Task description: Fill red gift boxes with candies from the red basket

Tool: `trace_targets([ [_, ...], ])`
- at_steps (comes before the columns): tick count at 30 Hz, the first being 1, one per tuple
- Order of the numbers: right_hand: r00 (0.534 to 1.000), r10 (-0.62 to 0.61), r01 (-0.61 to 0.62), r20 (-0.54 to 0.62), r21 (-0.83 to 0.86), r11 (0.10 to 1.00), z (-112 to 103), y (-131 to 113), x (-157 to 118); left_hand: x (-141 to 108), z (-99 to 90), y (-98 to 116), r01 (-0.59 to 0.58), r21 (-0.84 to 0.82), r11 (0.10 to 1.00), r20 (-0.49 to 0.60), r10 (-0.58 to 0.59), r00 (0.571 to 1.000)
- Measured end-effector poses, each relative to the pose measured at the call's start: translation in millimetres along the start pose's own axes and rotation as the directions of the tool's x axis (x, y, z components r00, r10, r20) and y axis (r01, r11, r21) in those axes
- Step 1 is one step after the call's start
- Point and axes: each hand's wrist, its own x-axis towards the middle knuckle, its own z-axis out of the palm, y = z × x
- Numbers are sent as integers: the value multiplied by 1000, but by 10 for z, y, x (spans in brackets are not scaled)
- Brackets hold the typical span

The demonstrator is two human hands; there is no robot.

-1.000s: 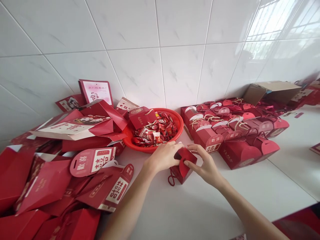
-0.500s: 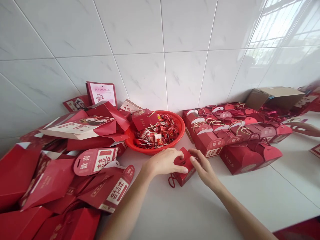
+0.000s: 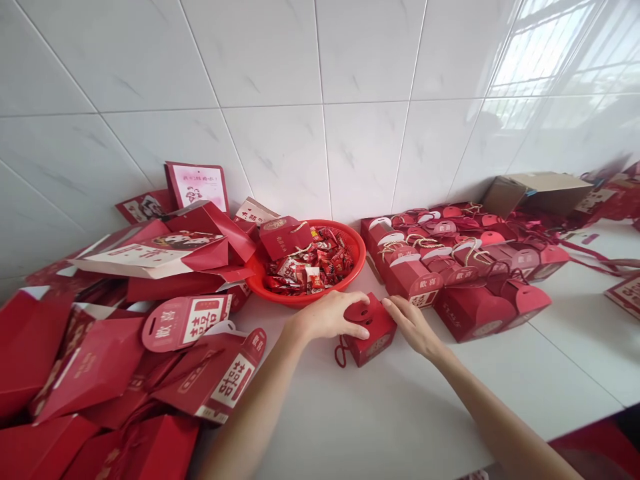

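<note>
A small red candy box [image 3: 377, 337] sits on the white tabletop in front of me, with slots in its top and a dark red cord loop [image 3: 341, 353] at its left side. My left hand [image 3: 330, 317] curls over its left part, thumb and fingers closed on the top and edge. Against the right top edge press the fingers of my right hand [image 3: 413, 327], steadying the box from that side. Just behind stands an orange-red plastic basket [image 3: 361, 267] of wrapped candies [image 3: 320, 267], with a closed red box [image 3: 285, 238] lying on its left part.
Unfilled-looking red cartons [image 3: 95, 360] pile up on the left. Rows of red boxes with cord handles [image 3: 470, 307] stand at the right, before a brown cardboard box [image 3: 537, 190]. A tiled wall [image 3: 280, 60] closes off the back. Another person's hand [image 3: 623, 263] shows at the right edge.
My hands stay on the box; the right fingers have shifted slightly along its edge, and more of its front shows. At far right the other person's hand has drawn back, with red ribbon stretched near it.
</note>
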Motion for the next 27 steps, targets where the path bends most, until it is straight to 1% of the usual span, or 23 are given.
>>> trace_targets([
  [2, 998, -36, 35, -43, -24, 999, -34, -4, -26, 14, -5, -15, -14, 1, 1000, -2, 14, 1000],
  [4, 991, -127, 127, -51, -5, 992, -63, -20, -50, 29, -7, -25, -31, -2, 1000, 2, 31, 1000],
  [6, 968, -249, 249, -17, 17, 968, -74, -43, -64, 45, -2, -29, -41, -9, 999, 7, 41, 999],
  [8, 943, -328, 327, 60, 21, 945, -60, -57, -63, 54, 3, -27, -47, -12, 999, 1, 47, 999],
  [10, 929, -352, 354, 111, 5, 935, -29, -50, -54, 43, -4, -24, -55, 8, 998, -7, 55, 998],
  [12, 925, -364, 370, 114, -36, 928, 3, -24, -47, 5, -33, -22, -47, 53, 997, 11, 46, 999],
  [15, 921, -373, 383, 110, -81, 920, 30, 21, -48, -65, -97, -25, -12, 113, 994, 102, 0, 995],
  [17, 921, -372, 383, 116, -101, 918, 35, 37, -54, -81, -111, -29, -49, 121, 991, 159, 29, 987],
  [18, 922, -369, 382, 120, -110, 918, 35, 39, -57, -72, -100, -30, -85, 130, 988, 163, 64, 985],
  [20, 923, -363, 377, 124, -122, 918, 34, 36, -60, -29, -47, -31, -144, 175, 974, 118, 124, 985],
  [21, 924, -361, 375, 122, -124, 919, 34, 31, -60, -3, -13, -31, -145, 204, 968, 82, 131, 988],
  [24, 928, -357, 369, 107, -122, 921, 33, 15, -63, 32, 48, -20, -94, 232, 968, -4, 98, 995],
  [26, 931, -353, 363, 95, -117, 924, 37, 6, -68, -17, 13, 6, -65, 145, 987, -54, 74, 996],
  [27, 932, -350, 358, 92, -113, 927, 41, 0, -71, -62, -27, 27, -59, 50, 997, -82, 63, 995],
])
